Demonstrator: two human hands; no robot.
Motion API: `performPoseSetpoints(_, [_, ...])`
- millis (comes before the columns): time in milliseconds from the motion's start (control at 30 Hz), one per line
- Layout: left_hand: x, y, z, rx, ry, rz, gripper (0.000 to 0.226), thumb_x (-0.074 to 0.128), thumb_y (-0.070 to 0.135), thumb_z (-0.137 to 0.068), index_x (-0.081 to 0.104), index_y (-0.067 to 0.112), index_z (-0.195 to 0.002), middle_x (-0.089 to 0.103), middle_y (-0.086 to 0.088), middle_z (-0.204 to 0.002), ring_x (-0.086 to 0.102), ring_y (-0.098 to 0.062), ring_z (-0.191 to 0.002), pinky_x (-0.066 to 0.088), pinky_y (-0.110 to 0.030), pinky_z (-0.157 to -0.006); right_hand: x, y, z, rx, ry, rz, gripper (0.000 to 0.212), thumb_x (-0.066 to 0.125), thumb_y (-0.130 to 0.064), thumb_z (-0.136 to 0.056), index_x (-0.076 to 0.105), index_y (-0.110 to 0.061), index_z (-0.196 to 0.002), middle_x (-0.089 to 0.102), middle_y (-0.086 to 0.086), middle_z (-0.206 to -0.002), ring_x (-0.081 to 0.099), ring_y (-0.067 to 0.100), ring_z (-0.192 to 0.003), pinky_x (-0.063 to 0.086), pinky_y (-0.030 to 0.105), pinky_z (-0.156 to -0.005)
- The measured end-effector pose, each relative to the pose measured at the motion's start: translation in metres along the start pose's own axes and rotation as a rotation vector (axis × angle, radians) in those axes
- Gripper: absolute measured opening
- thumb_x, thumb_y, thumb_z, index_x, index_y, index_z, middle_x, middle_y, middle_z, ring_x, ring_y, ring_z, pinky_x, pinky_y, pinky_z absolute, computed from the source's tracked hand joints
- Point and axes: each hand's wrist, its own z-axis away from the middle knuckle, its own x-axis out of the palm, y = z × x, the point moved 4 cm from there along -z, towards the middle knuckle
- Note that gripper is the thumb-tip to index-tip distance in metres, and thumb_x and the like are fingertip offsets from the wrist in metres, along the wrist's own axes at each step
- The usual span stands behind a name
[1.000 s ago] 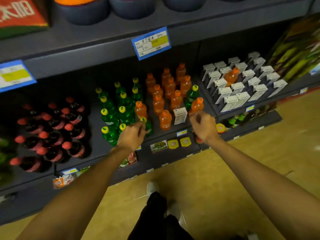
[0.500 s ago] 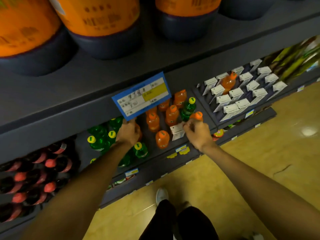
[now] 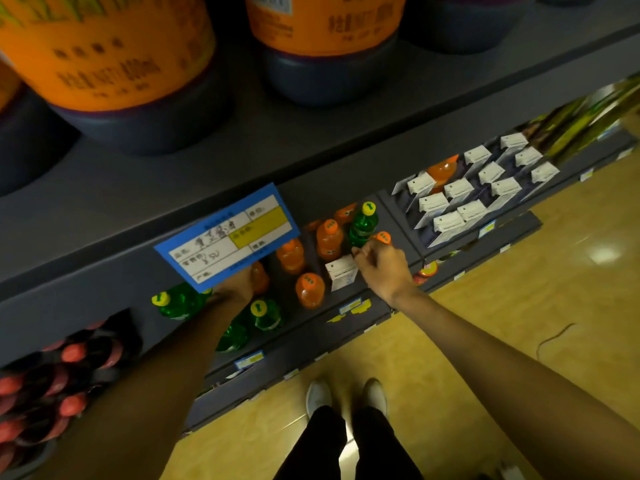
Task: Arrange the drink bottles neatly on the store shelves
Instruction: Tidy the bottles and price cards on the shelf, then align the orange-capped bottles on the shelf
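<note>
On the dark lower shelf (image 3: 372, 315) stand orange bottles (image 3: 310, 289) with orange caps and green bottles (image 3: 265, 315) with yellow caps. One green bottle (image 3: 362, 225) stands among the orange ones at the right. My left hand (image 3: 237, 284) reaches under the upper shelf, its fingers hidden behind a blue price tag (image 3: 228, 237), and closes on an orange bottle (image 3: 260, 277). My right hand (image 3: 381, 268) is closed on the front right orange bottle (image 3: 382, 237), next to a small white carton (image 3: 341, 271).
Big jugs with orange labels (image 3: 104, 57) sit on the upper shelf, whose front edge overhangs the bottles. Dark bottles with red caps (image 3: 69, 375) fill the left. White cartons (image 3: 460, 195) with one orange bottle (image 3: 441, 171) among them fill the right. My feet (image 3: 318, 393) stand on yellow floor.
My head has moved up and closer, so the upper shelf now hides most bottles. My left hand has reached deeper onto the shelf. My right hand stays at the front right orange bottle.
</note>
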Motion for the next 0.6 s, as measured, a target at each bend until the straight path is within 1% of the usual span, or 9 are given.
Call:
performPoseSetpoints(33, [0.002,-0.008,-0.002,-0.071,0.028,-0.001,0.024,0.049,0.01,-0.095,0.047,0.025,-0.077,0.047,0.004,-0.082,0.051,-0.013,-0.082,0.036,-0.022,-0.079,-0.001,0.001,0.001,-0.005,-0.003,0.015,0.03,0.057,-0.033,-0.093,0.052,-0.012,-0.072,0.048,-0.005,-0.056,0.053,0.021,-0.061,0.038,0.03,-0.059])
performPoseSetpoints(67, [0.003,-0.015,-0.002,-0.084,0.078,0.016,0.006,0.053,0.014,-0.094,0.057,0.017,-0.091,0.056,-0.006,-0.095,0.056,-0.024,-0.097,0.039,-0.031,-0.086,-0.003,0.001,0.001,-0.011,-0.001,0.024,0.03,0.057,-0.033,-0.093,0.051,-0.013,-0.071,0.047,-0.006,-0.056,0.051,0.019,-0.06,0.035,0.028,-0.059])
performPoseSetpoints(100, [0.002,-0.021,-0.002,-0.109,0.107,-0.01,0.015,0.054,0.016,-0.092,0.06,0.009,-0.104,0.059,-0.015,-0.106,0.056,-0.034,-0.105,0.042,-0.037,-0.088,-0.006,0.001,0.001,-0.016,0.003,0.029,0.03,0.057,-0.033,-0.093,0.05,-0.013,-0.071,0.047,-0.006,-0.056,0.05,0.018,-0.059,0.034,0.027,-0.06])
performPoseSetpoints(133, [-0.002,-0.02,0.001,-0.103,0.129,-0.046,0.022,0.055,0.016,-0.091,0.06,0.005,-0.11,0.059,-0.021,-0.111,0.055,-0.039,-0.106,0.043,-0.04,-0.087,-0.008,0.001,0.002,-0.022,0.008,0.033,0.03,0.057,-0.033,-0.093,0.05,-0.014,-0.071,0.047,-0.007,-0.056,0.05,0.018,-0.059,0.034,0.027,-0.06])
performPoseSetpoints(267, [-0.028,-0.01,0.022,-0.071,0.226,-0.067,0.033,0.053,0.022,-0.094,0.053,0.001,-0.119,0.057,-0.026,-0.113,0.055,-0.043,-0.102,0.044,-0.043,-0.08,-0.019,-0.008,-0.002,-0.042,0.024,0.043,0.03,0.057,-0.034,-0.092,0.054,-0.012,-0.073,0.058,0.004,-0.062,0.059,0.027,-0.068,0.047,0.036,-0.061])
performPoseSetpoints(367, [-0.04,-0.012,0.033,-0.04,0.3,-0.038,0.043,0.056,0.026,-0.092,0.047,0.001,-0.126,0.052,-0.028,-0.118,0.054,-0.045,-0.101,0.045,-0.045,-0.078,-0.028,-0.015,-0.006,-0.07,0.038,0.052,0.031,0.058,-0.034,-0.092,0.055,-0.011,-0.072,0.055,0.003,-0.059,0.06,0.03,-0.066,0.047,0.038,-0.059])
performPoseSetpoints(433, [-0.049,-0.009,0.042,0.012,0.358,-0.027,0.049,0.061,0.025,-0.09,0.045,0.003,-0.131,0.05,-0.028,-0.119,0.054,-0.047,-0.1,0.045,-0.046,-0.078,-0.035,-0.013,-0.012,-0.079,0.04,0.07,0.029,0.058,-0.032,-0.092,0.059,-0.007,-0.077,0.061,0.01,-0.064,0.062,0.032,-0.069,0.05,0.041,-0.06])
performPoseSetpoints(500, [-0.056,-0.005,0.051,0.09,0.442,-0.018,0.048,0.066,0.019,-0.086,0.048,0.003,-0.128,0.051,-0.027,-0.116,0.054,-0.046,-0.098,0.046,-0.046,-0.077,-0.045,-0.009,-0.021,-0.089,0.048,0.084,0.027,0.058,-0.029,-0.092,0.062,-0.004,-0.081,0.065,0.016,-0.073,0.063,0.035,-0.074,0.052,0.042,-0.064])
performPoseSetpoints(600, [-0.062,0.005,0.06,0.155,0.574,-0.053,0.042,0.071,0.012,-0.079,0.051,0.003,-0.115,0.053,-0.025,-0.104,0.056,-0.046,-0.086,0.051,-0.047,-0.068,-0.062,-0.002,-0.036,-0.11,0.034,0.11,0.028,0.057,-0.026,-0.093,0.056,-0.005,-0.075,0.061,0.014,-0.069,0.062,0.036,-0.076,0.047,0.037,-0.062])
